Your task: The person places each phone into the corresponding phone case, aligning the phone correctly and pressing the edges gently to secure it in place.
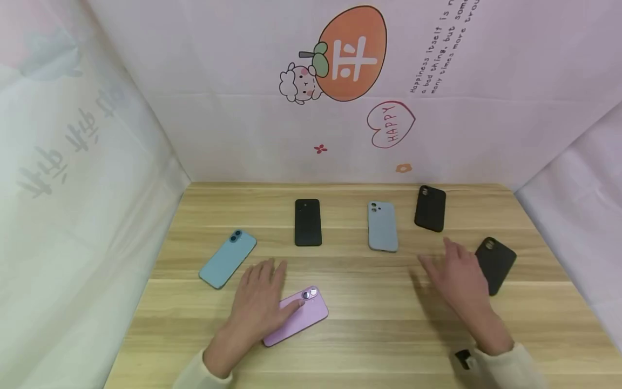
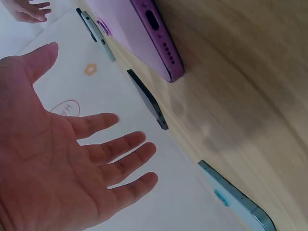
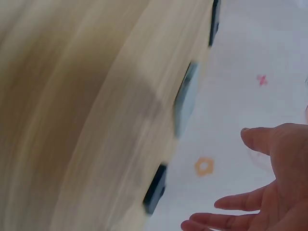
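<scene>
A pink-purple phone [image 1: 303, 319] lies back up near the table's front, its lenses toward the upper right. Above its left part hovers my left hand [image 1: 257, 302], fingers straight and spread; the left wrist view shows an empty palm apart from the phone. My right hand [image 1: 461, 281] hangs over the table at the right with extended fingers and holds nothing. It is nearest to a black phone case [image 1: 498, 265], whose left side it partly hides in the head view. In the right wrist view, a gap separates the hand [image 3: 284, 178] from the table.
A light blue phone [image 1: 228, 262] lies at the left. Farther back are a black phone [image 1: 308, 224], a pale grey-blue phone case [image 1: 383, 229] and another black case [image 1: 430, 210]. White printed cloth [image 1: 243, 135] walls the wooden table [image 1: 369, 340] at the back and both sides.
</scene>
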The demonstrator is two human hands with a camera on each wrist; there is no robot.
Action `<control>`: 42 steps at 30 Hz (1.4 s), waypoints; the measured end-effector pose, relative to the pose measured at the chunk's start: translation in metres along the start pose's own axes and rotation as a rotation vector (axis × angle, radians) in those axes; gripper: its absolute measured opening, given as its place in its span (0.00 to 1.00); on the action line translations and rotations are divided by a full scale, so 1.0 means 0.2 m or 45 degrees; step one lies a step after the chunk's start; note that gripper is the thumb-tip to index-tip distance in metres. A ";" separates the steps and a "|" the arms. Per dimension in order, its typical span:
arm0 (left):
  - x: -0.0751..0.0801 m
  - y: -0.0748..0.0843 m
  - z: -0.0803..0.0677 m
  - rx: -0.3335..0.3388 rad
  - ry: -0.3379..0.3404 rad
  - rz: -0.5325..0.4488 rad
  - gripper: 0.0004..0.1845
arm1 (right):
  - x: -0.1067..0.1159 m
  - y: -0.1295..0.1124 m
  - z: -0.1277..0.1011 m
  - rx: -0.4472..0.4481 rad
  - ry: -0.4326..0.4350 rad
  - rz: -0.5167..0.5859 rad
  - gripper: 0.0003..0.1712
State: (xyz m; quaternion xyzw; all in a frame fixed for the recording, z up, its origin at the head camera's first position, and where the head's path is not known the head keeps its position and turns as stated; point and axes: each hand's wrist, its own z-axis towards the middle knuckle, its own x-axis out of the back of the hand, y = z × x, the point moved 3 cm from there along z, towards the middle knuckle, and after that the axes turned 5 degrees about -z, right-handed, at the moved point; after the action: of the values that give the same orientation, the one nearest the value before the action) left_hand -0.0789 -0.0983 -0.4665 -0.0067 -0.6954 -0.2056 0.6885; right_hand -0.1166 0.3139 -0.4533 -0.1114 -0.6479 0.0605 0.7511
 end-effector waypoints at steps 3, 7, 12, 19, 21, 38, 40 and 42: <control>-0.01 0.01 -0.01 0.001 -0.029 0.005 0.52 | 0.00 0.12 0.03 -0.052 -0.028 -0.028 0.53; -0.03 0.03 -0.02 0.003 -0.078 0.000 0.55 | -0.01 0.26 0.06 -0.063 -0.044 -0.067 0.56; -0.04 0.04 -0.03 0.015 -0.127 -0.001 0.56 | 0.00 0.40 0.08 -0.092 -0.073 -0.120 0.58; -0.06 0.06 -0.05 0.022 -0.208 -0.022 0.57 | 0.01 0.51 0.10 -0.243 -0.172 -0.256 0.65; -0.06 0.07 -0.05 0.027 -0.221 -0.024 0.57 | 0.01 0.54 0.11 -0.274 -0.216 -0.263 0.67; -0.10 0.12 -0.06 -0.020 -0.228 0.089 0.47 | -0.05 0.64 0.20 -0.308 -0.399 -0.278 0.56; -0.10 0.14 -0.07 -0.033 -0.206 0.100 0.44 | -0.04 0.65 0.21 -0.309 -0.424 -0.228 0.55; -0.10 0.15 -0.07 -0.035 -0.189 0.110 0.41 | -0.03 0.66 0.23 -0.324 -0.480 -0.180 0.58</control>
State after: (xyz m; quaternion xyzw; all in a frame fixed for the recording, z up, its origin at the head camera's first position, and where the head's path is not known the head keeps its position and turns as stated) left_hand -0.0562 -0.0694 -0.4775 -0.0613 -0.7407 -0.1842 0.6432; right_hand -0.1553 0.4442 -0.4861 -0.1461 -0.7853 -0.0548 0.5991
